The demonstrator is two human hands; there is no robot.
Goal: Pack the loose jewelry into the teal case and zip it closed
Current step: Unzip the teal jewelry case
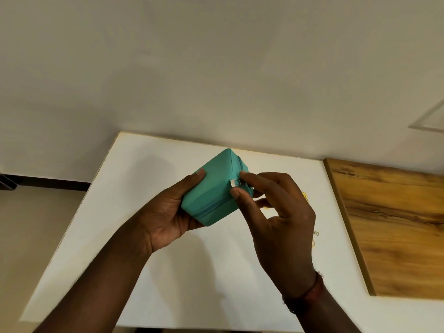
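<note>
A small teal case [211,188], boxy with a zipper running round its side, is held above the white table [168,272]. My left hand [168,212] grips it from the left and below, thumb on its top face. My right hand [271,212] pinches the silver zipper pull [234,183] between thumb and forefinger at the case's right side. Bits of gold jewelry [306,197] lie on the table to the right, mostly hidden behind my right hand; two more small gold pieces [315,237] lie nearer the table's right edge.
A wooden board [396,224] adjoins the table on the right. A plain wall stands behind the table's far edge. The floor and a dark skirting strip [48,182] show at the left.
</note>
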